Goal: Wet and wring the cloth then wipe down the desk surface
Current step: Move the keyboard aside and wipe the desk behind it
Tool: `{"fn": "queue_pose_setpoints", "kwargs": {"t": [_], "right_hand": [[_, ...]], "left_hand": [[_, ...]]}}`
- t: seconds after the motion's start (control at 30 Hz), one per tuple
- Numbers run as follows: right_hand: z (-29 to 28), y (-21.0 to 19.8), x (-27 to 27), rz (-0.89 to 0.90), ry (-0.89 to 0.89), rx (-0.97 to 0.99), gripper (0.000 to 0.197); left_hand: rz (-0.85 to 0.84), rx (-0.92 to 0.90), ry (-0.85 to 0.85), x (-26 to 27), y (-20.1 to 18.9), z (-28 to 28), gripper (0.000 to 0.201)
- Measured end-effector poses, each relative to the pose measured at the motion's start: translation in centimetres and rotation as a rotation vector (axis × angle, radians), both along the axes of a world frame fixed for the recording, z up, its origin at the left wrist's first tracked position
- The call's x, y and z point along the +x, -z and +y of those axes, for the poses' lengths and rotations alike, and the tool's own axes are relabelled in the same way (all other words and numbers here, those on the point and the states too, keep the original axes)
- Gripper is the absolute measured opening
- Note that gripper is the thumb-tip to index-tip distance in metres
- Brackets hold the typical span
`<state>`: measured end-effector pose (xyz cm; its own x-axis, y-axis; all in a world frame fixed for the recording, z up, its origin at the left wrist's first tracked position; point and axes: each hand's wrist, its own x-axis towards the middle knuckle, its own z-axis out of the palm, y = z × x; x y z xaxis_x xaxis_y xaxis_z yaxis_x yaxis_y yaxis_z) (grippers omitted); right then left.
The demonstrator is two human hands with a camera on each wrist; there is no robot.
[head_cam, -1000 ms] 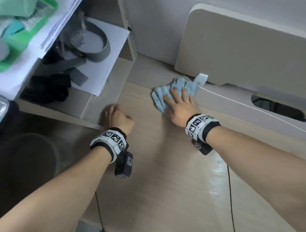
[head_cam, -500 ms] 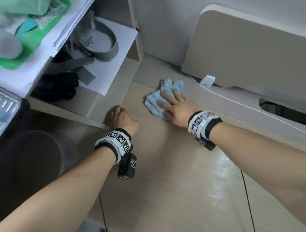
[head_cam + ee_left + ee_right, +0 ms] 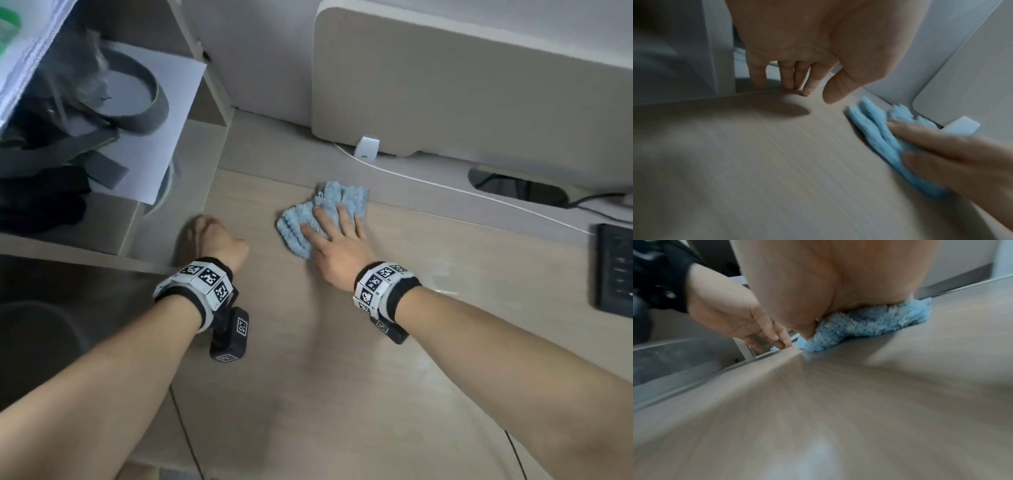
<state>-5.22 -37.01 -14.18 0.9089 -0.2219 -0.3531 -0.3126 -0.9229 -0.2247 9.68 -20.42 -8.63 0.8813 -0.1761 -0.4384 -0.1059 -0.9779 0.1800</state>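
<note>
A light blue fluffy cloth [image 3: 320, 214] lies bunched on the pale wood desk [image 3: 342, 394], near its back strip. My right hand [image 3: 337, 240] lies flat on the cloth with straight, spread fingers and presses it down. The right wrist view shows the cloth [image 3: 869, 324] squashed under my palm. My left hand [image 3: 219, 240] stands to the left of the cloth and holds nothing. Its fingertips [image 3: 789, 81] rest on the desk at the foot of the shelf unit. In the left wrist view the cloth [image 3: 873, 129] is a short way right of my left thumb.
A shelf unit [image 3: 191, 178] with paper, a grey strap and dark items stands at the left. A beige panel [image 3: 445, 85], a white clip [image 3: 366, 149] and a white cable [image 3: 445, 183] line the back. A dark keypad [image 3: 613, 270] lies at the right edge. A wet sheen [image 3: 438, 274] marks the desk.
My right hand has slid the cloth left, away from the white clip, and then nearer to me. The left hand has kept its place by the shelf unit.
</note>
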Motion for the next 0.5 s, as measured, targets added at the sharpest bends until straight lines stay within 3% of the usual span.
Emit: {"fn": "queue_pose_setpoints", "kwargs": {"t": [0.17,0.37,0.5], "right_hand": [[-3.4,0.0,-7.2,0.061,0.266,-0.016,0.054],[-7.0,-0.5,-17.1,0.171,0.627,-0.016,0.054],[-8.9,-1.3,-22.8,0.227,0.923,-0.008,0.056]], "left_hand": [[-0.007,-0.07,0.179,-3.1,0.1,-3.8,0.055],[-0.072,0.011,0.45,-6.7,1.8,-6.6,0.047],[-0.075,0.048,0.539,-8.1,2.3,-7.2,0.04]]}}
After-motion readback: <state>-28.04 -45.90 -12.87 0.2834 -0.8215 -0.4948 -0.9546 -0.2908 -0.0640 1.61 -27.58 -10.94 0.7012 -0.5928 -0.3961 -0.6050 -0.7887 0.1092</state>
